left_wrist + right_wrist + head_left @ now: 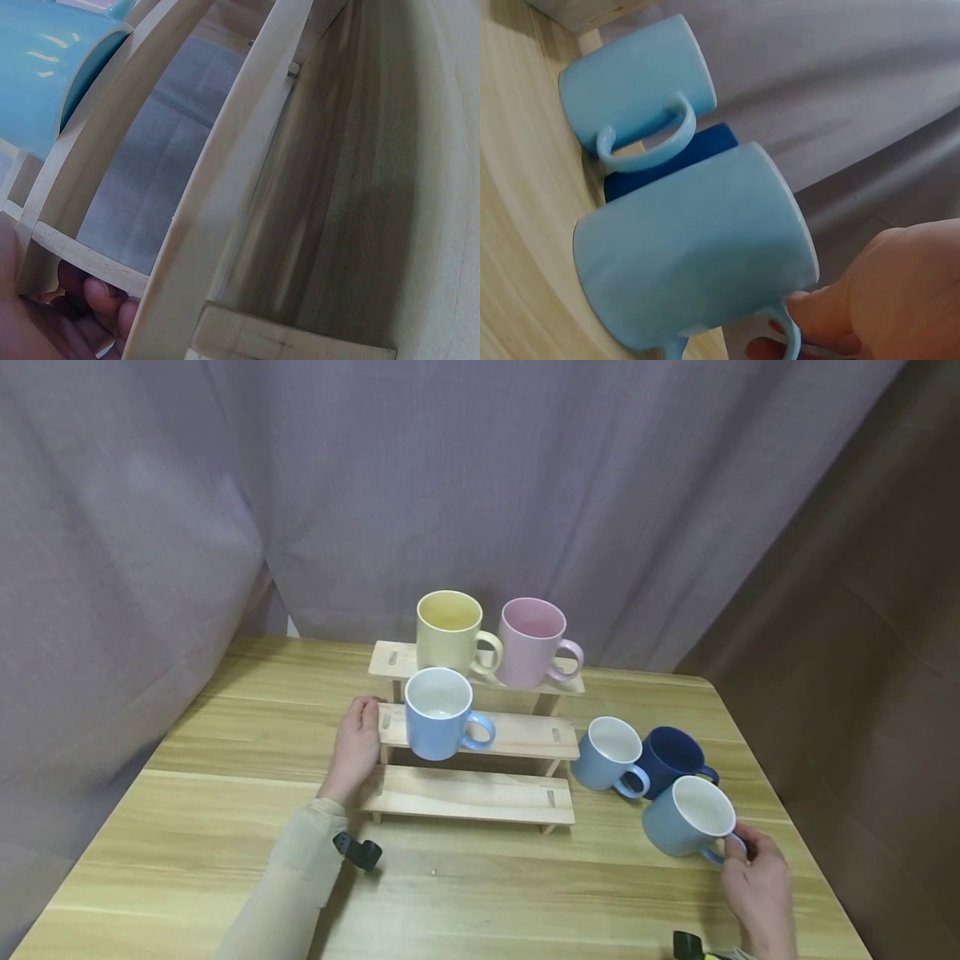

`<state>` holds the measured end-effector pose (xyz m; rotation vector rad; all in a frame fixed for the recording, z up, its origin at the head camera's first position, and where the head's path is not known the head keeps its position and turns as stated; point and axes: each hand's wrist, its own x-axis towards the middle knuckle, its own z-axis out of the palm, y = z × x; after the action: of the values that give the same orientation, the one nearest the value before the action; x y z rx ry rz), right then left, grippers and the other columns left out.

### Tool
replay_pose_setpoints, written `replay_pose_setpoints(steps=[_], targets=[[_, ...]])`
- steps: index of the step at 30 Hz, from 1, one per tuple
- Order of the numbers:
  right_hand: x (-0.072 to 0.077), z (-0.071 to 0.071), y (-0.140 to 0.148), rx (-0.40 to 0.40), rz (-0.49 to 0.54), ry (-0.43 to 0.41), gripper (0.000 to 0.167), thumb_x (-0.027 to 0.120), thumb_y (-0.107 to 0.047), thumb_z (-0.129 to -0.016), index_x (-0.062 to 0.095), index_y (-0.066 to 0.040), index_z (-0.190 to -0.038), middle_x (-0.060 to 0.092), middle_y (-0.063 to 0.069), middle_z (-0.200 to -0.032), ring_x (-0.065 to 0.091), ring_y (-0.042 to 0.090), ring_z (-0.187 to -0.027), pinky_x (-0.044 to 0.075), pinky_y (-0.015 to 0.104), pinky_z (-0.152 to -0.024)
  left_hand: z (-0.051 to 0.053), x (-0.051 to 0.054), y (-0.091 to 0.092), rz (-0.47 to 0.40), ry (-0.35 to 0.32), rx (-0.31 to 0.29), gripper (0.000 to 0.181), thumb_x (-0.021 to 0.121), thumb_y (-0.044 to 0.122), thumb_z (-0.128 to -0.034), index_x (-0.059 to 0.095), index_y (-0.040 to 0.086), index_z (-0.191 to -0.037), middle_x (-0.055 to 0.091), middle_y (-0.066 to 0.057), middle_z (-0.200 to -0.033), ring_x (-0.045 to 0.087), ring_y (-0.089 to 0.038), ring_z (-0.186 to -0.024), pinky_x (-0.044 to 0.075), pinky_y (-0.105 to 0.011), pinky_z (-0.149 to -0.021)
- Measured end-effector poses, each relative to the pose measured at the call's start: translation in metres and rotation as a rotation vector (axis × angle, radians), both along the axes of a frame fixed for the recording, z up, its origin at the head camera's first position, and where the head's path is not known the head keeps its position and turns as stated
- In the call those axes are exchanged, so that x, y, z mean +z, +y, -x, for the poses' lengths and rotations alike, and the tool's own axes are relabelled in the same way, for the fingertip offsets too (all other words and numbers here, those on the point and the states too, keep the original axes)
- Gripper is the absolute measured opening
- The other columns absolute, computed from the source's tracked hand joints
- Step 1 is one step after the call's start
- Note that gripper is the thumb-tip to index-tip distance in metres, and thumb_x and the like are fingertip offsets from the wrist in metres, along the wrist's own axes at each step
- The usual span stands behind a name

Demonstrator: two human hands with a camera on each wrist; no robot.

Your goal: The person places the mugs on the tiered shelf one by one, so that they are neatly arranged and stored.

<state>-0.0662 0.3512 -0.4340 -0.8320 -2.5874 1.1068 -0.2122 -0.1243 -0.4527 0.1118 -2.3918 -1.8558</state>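
My right hand pinches the handle of a grey-blue mug at the table's right; the mug stands upright, and the right wrist view shows finger and thumb at its handle. My left hand grips the left end of a three-tier wooden shelf at the middle tier, fingers curled beneath the board in the left wrist view. On that tier sits a light blue mug. The top tier bears a yellow mug and a pink mug. Nothing stands on the bottom tier.
Between the shelf and the held mug, another light blue mug and a dark blue mug stand close together on the wooden table. A grey curtain hangs behind, and a brown one on the right.
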Motion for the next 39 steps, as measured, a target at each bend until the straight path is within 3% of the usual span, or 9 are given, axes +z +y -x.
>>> replay_pose_setpoints(steps=[6, 17, 22, 30, 35, 39], targets=[[-0.007, 0.000, 0.005, -0.005, 0.014, -0.025, 0.051, 0.031, -0.025, -0.105, 0.036, 0.011, -0.140, 0.045, 0.031, -0.130, 0.043, 0.039, -0.115, 0.036, 0.036, -0.081, -0.001, 0.001, 0.000, 0.000, -0.003, 0.001, 0.041, 0.029, 0.032, -0.1072, 0.050, 0.003, -0.128, 0.057, -0.018, -0.110, 0.053, -0.030, -0.095, 0.045, -0.045, -0.088], [-0.012, -0.002, 0.008, -0.007, -0.009, -0.028, 0.050, 0.033, -0.029, -0.105, 0.043, 0.011, -0.134, 0.048, 0.028, -0.121, 0.045, 0.035, -0.104, 0.036, 0.038, -0.077, -0.001, 0.001, 0.000, 0.000, 0.000, 0.012, 0.041, 0.029, 0.032, -0.1071, 0.050, 0.002, -0.127, 0.057, -0.019, -0.112, 0.052, -0.032, -0.099, 0.044, -0.046, -0.091], [-0.015, -0.003, 0.009, 0.009, -0.038, -0.037, 0.049, 0.033, -0.029, -0.106, 0.044, 0.014, -0.128, 0.050, 0.033, -0.119, 0.047, 0.040, -0.104, 0.037, 0.044, -0.081, -0.002, 0.001, 0.001, -0.009, -0.001, 0.010, 0.041, 0.030, 0.032, -0.1071, 0.050, 0.002, -0.126, 0.057, -0.019, -0.116, 0.053, -0.032, -0.107, 0.043, -0.048, -0.095], [-0.016, -0.004, 0.010, -0.004, -0.070, -0.046, 0.047, 0.035, -0.031, -0.105, 0.050, 0.012, -0.119, 0.055, 0.032, -0.112, 0.049, 0.037, -0.094, 0.037, 0.039, -0.072, -0.001, 0.001, 0.001, -0.016, 0.000, 0.011, 0.041, 0.029, 0.033, -0.1070, 0.050, 0.004, -0.127, 0.057, -0.018, -0.119, 0.052, -0.032, -0.114, 0.041, -0.049, -0.099], [-0.017, -0.004, 0.010, -0.009, -0.065, -0.060, 0.049, 0.037, -0.034, -0.104, 0.053, 0.010, -0.117, 0.058, 0.031, -0.111, 0.049, 0.033, -0.091, 0.036, 0.034, -0.069, -0.001, 0.000, 0.000, -0.011, 0.009, 0.011, 0.041, 0.029, 0.033, -0.1070, 0.050, 0.004, -0.127, 0.057, -0.017, -0.115, 0.053, -0.030, -0.104, 0.044, -0.046, -0.092], [-0.017, -0.005, 0.009, -0.025, -0.048, -0.063, 0.050, 0.037, -0.037, -0.104, 0.054, 0.008, -0.117, 0.057, 0.027, -0.109, 0.047, 0.032, -0.091, 0.034, 0.034, -0.069, -0.001, 0.000, 0.000, 0.009, 0.004, 0.007, 0.041, 0.029, 0.034, -0.1070, 0.050, 0.005, -0.127, 0.057, -0.016, -0.105, 0.051, -0.028, -0.085, 0.046, -0.041, -0.079]])
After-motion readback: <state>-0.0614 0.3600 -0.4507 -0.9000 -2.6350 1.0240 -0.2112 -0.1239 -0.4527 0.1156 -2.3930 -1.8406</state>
